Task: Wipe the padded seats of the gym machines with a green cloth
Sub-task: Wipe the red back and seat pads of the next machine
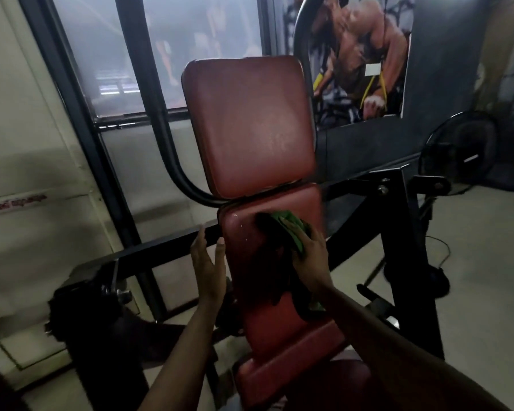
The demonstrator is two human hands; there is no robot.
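Note:
A gym machine with red padding fills the middle of the view. Its upper pad [247, 123] stands upright, and a longer lower pad [250, 247] runs down toward me. My right hand [309, 256] presses a bunched green cloth [291, 229] onto the top right of the lower pad, and a further piece of the cloth hangs below my wrist. My left hand [207, 262] rests with straight fingers against the left edge of that pad. A dark shadow covers the middle of the pad.
The machine's black steel frame [398, 221] spreads to both sides, with a curved black bar [172, 161] on the left. A standing fan [457, 149] is at the right. Windows and a wall poster [365, 54] lie behind, and a pale floor lies to the right.

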